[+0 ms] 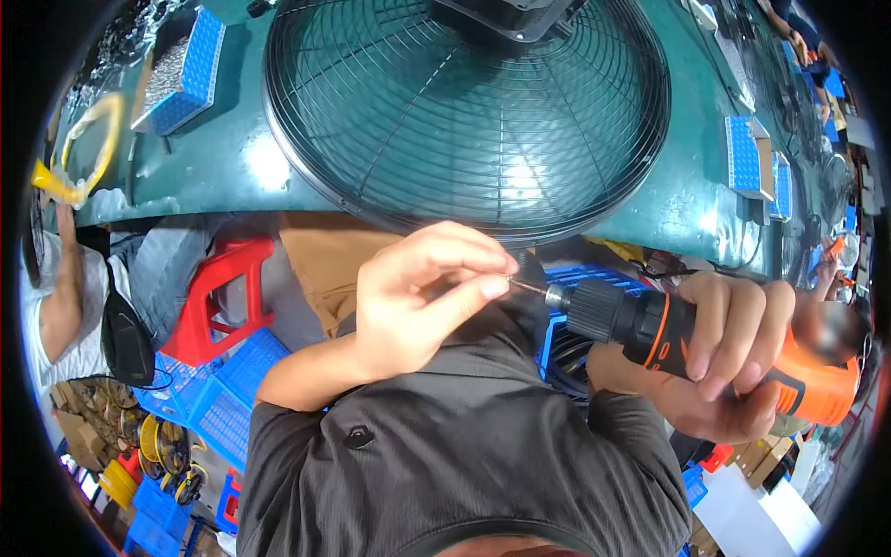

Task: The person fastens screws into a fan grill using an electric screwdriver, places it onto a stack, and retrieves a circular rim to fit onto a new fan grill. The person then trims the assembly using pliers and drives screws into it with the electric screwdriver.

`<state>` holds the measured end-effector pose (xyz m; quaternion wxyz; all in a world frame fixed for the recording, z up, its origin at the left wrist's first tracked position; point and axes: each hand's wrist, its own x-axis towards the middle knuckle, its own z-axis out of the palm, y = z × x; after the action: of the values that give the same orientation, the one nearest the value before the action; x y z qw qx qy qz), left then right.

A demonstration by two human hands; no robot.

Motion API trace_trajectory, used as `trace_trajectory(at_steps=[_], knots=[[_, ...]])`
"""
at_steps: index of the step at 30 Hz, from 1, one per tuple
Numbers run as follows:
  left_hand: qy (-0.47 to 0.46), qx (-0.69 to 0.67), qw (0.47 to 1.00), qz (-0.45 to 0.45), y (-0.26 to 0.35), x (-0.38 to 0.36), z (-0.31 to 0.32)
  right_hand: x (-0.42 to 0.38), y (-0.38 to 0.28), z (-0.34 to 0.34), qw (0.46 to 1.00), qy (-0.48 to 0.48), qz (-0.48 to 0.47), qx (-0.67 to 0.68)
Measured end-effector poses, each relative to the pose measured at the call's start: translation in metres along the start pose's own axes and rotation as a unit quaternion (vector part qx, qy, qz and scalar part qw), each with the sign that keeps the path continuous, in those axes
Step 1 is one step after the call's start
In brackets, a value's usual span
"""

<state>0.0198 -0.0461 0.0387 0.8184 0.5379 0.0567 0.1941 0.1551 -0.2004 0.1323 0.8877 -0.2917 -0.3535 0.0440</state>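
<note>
My right hand [733, 362] is wrapped round an orange and black cordless drill [608, 316], its chuck pointing left. A thin driver bit [531, 287] sticks out of the chuck and reaches the fingertips of my left hand [408, 302]. Thumb and forefinger of that hand are pinched on a small screw-like piece at the bit's tip, mostly hidden by the fingers. Just beyond both hands lies a round black wire fan guard [464, 139] with a dark motor housing [506, 20] on top.
The fan guard rests on a green table [232, 176]. Blue patterned boxes stand left [190, 74] and right [748, 158], the left one holding small metal parts. Below the edge are a red stool [218, 302] and blue crates [223, 385]. Other people sit at both sides.
</note>
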Motion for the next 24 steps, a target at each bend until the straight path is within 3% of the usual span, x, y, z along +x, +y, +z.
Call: trace_trajectory(at_steps=[1,4,9,12,15,18,22,24], knots=[[-0.015,0.155,0.981,0.116,-0.004,0.006,-0.004,-0.001,-0.002,-0.002,1.0,0.002,-0.009,-0.004],[-0.052,0.347,0.905,0.242,0.006,0.013,-0.004,-0.002,-0.007,-0.003,1.0,-0.007,-0.023,0.0],[-0.052,0.35,0.909,0.221,-0.008,0.011,0.009,-0.009,-0.008,-0.003,0.994,0.024,-0.086,-0.071],[-0.068,0.435,0.856,0.27,-0.01,0.011,0.006,-0.007,-0.012,-0.012,0.997,-0.049,-0.034,-0.039],[-0.047,0.537,0.792,0.287,-0.009,0.009,0.005,-0.006,-0.004,-0.014,0.996,-0.064,-0.044,-0.038],[0.023,0.626,0.702,0.339,-0.015,0.015,0.008,-0.006,-0.003,-0.017,0.991,-0.11,-0.011,-0.08],[0.071,0.675,0.66,0.321,-0.026,0.025,0.01,-0.017,0.012,-0.014,0.978,-0.131,-0.066,-0.145],[0.078,0.68,0.658,0.313,-0.029,0.027,0.011,-0.019,0.012,-0.014,0.976,-0.15,-0.049,-0.152]])
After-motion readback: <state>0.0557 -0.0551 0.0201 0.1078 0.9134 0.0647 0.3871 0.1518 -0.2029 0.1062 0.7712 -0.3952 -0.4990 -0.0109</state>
